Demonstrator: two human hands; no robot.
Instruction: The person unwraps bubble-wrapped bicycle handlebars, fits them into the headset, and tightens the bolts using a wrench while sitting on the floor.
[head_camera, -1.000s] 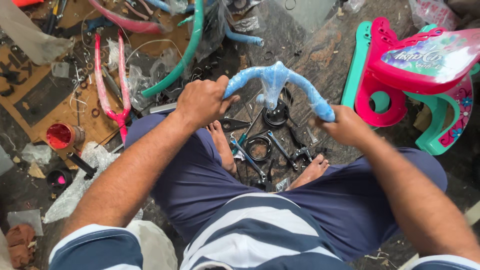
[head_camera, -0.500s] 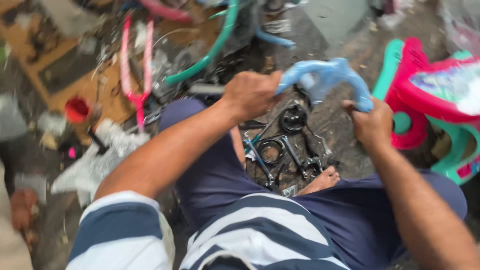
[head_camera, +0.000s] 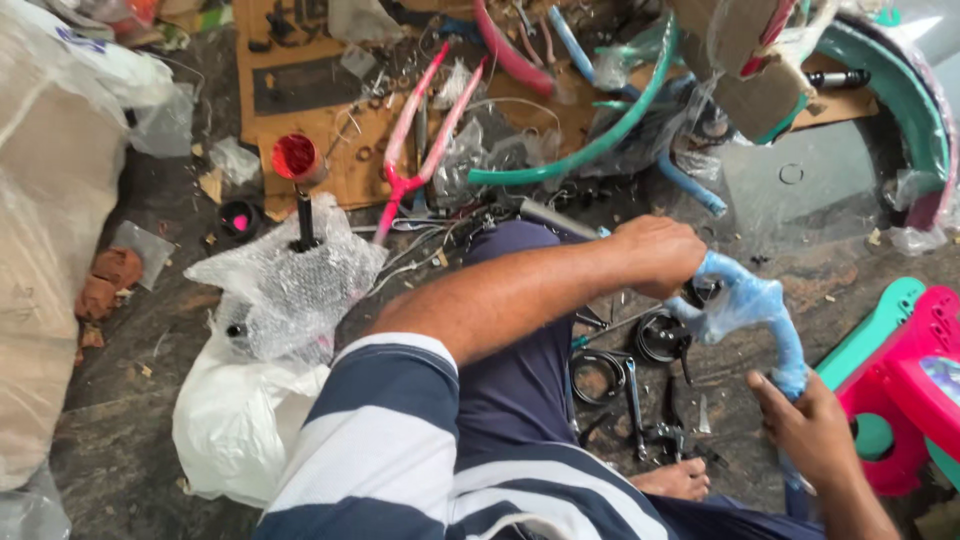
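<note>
The curved handlebar wrapped in pale blue plastic film (head_camera: 752, 305) is held above the person's lap and the dark floor, between both hands. The left hand (head_camera: 655, 255) is closed around the upper end of the bar, fingers curled fully over it, so the grip looks firm. The right hand (head_camera: 805, 425) is closed around the lower end, where the bar bends downward; the thumb lies along the film. To do this step well, I judge that both hands should keep their hold at the two ends, so the bar does not turn by itself, and any twisting or pulling of the film should begin near one hand while the other hand only steadies. The film looks slippery and wrinkled, so a hold on the bends of the bar is probably safer than on the straight part. Just under the bar, between the two hands, black metal rings and small black tools (head_camera: 630, 380) lie on the floor near a bare foot (head_camera: 678, 480); a dropped bar could scatter them. Beyond the left hand lies a pink and white fork-shaped frame piece (head_camera: 420, 140) on brown cardboard (head_camera: 300, 90), with a teal curved tube (head_camera: 590, 150) near it. Outside the right hand stands a pink and teal plastic part (head_camera: 910, 390).
</note>
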